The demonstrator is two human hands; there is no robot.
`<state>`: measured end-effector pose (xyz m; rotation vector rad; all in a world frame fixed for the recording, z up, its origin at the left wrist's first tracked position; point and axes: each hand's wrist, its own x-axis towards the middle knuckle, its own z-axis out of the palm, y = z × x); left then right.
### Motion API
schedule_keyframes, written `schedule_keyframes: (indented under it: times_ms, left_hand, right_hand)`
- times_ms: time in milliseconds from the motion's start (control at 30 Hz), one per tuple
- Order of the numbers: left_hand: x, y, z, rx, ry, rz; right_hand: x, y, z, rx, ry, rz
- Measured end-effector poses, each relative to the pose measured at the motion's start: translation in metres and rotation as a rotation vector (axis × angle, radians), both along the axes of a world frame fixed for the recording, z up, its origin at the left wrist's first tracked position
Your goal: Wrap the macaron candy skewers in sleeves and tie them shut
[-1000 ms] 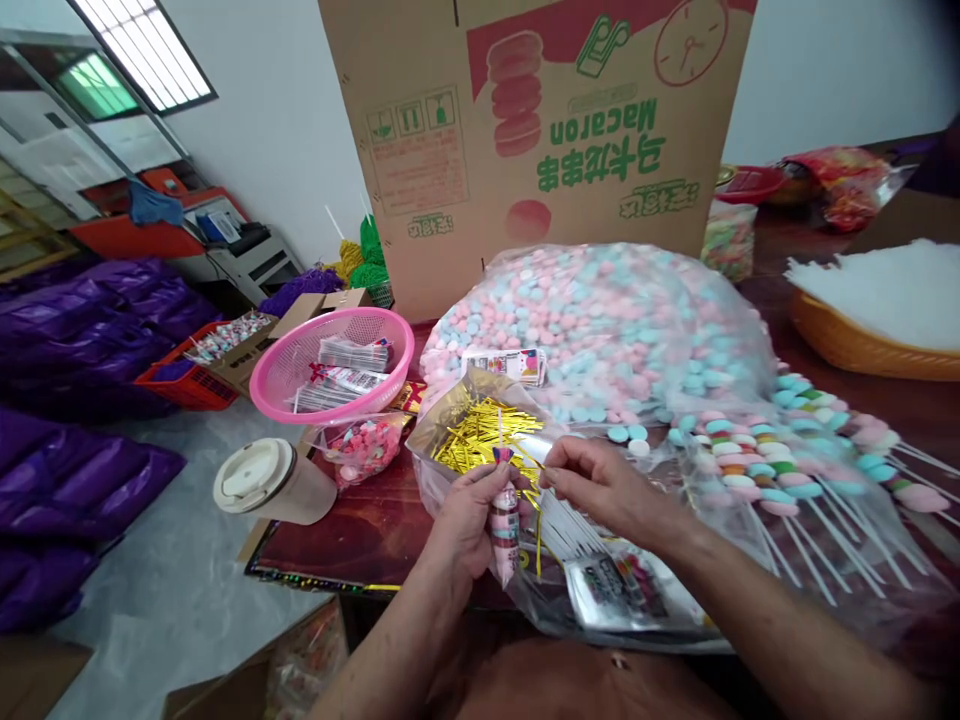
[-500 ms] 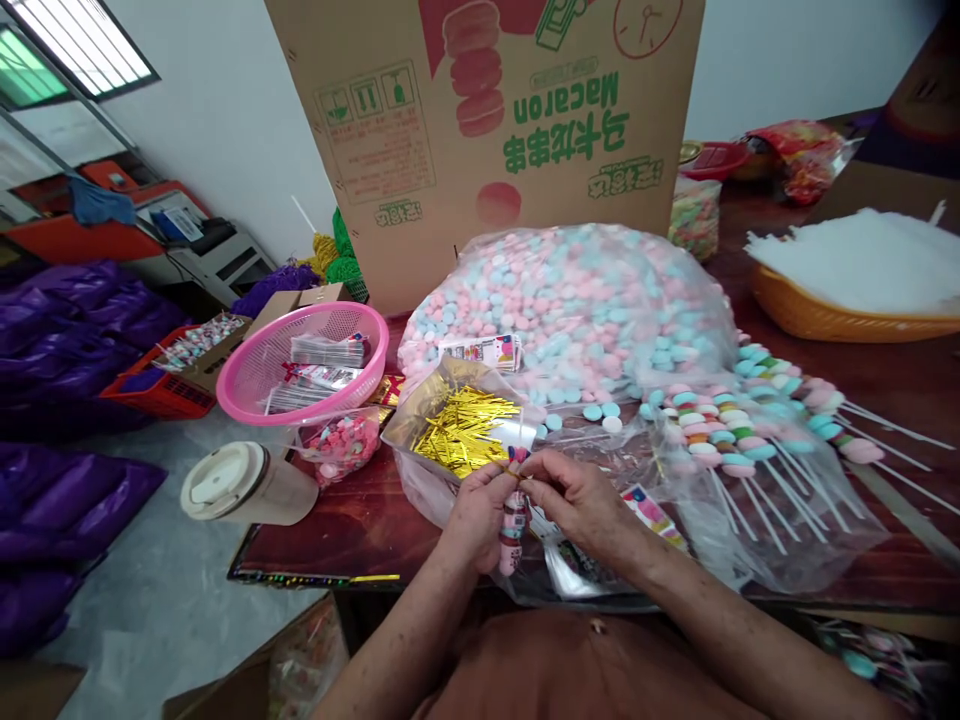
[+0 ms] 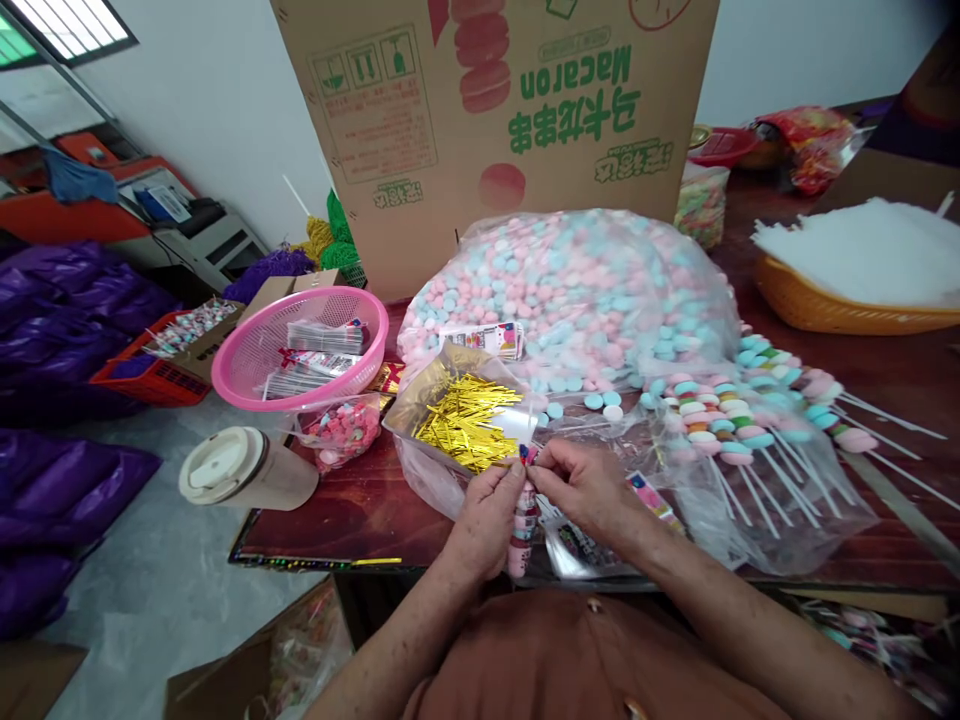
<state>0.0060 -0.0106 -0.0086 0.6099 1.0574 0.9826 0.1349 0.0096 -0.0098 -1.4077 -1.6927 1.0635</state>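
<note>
My left hand [image 3: 486, 512] has its grip wrapped around a wrapped candy stick [image 3: 522, 520], upright at the surface's near edge. My right hand [image 3: 581, 490] pinches narrow on the wrapper's top, fingertips meeting my left thumb. At 11 o'clock just beyond lies a bag of gold ties [image 3: 465, 420]; at 12 o'clock, the big candy bag [image 3: 577, 290].

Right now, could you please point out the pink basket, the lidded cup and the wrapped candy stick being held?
pink basket [image 3: 247, 372]: head view, on its near left rim.
lidded cup [image 3: 221, 465]: head view, on the middle of its white lid.
wrapped candy stick [image 3: 522, 520]: head view, on the wrapper below the two hands.
</note>
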Motion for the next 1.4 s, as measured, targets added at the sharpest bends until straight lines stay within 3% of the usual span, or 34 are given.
schedule_keyframes:
  times_ms: [100, 300, 400, 600, 667, 800, 900, 1000, 1067, 1133, 1200, 1233, 1300, 1400]
  left_hand:
    - [-0.005, 0.002, 0.000, -0.060, -0.056, -0.041]
    - [-0.010, 0.004, 0.011, -0.186, -0.354, -0.268]
    - [-0.009, 0.005, 0.015, -0.169, -0.423, -0.312]
    - [0.004, 0.009, 0.015, -0.157, -0.277, 0.002]
    - [0.011, 0.009, 0.017, -0.138, -0.220, 0.056]
    - [0.023, 0.006, 0.019, -0.077, -0.147, 0.116]
    - [0.027, 0.005, 0.013, 0.043, -0.029, 0.113]
    - [0.026, 0.006, 0.009, 0.177, 0.207, 0.114]
    - [0.023, 0.011, 0.015, 0.098, 0.231, 0.035]
    - [0.014, 0.018, 0.031, -0.033, 0.092, -0.111]
    - [-0.002, 0.026, 0.053, -0.030, -0.078, -0.174]
    - [-0.011, 0.029, 0.063, 0.058, -0.129, -0.122]
    - [-0.028, 0.032, 0.074, 0.171, -0.084, -0.100]
    - [-0.032, 0.027, 0.067, 0.156, 0.178, -0.358]
  right_hand:
    - [0.005, -0.004, 0.000, -0.051, 0.092, 0.022]
    - [0.026, 0.001, 0.032, 0.099, 0.123, 0.450]
    - [0.025, 0.004, 0.036, -0.027, 0.233, 0.547]
    - [0.009, -0.002, 0.011, -0.043, 0.243, 0.087]
    - [0.011, -0.003, 0.012, -0.016, 0.210, 0.083]
    - [0.022, -0.002, 0.023, 0.161, -0.019, 0.212]
    - [0.028, 0.001, 0.027, 0.327, -0.283, 0.211]
    - [0.031, 0.003, 0.029, 0.565, -0.579, 0.078]
    - [0.032, 0.001, 0.031, 0.688, -0.651, -0.024]
    - [0.031, -0.004, 0.031, 0.756, -0.633, 0.031]
    - [0.031, -0.010, 0.028, 0.720, -0.570, 0.178]
    - [0.032, -0.011, 0.026, 0.650, -0.514, 0.200]
    - [0.036, -0.012, 0.025, 0.454, -0.345, 0.061]
    - [0.036, -0.015, 0.031, 0.256, -0.025, -0.115]
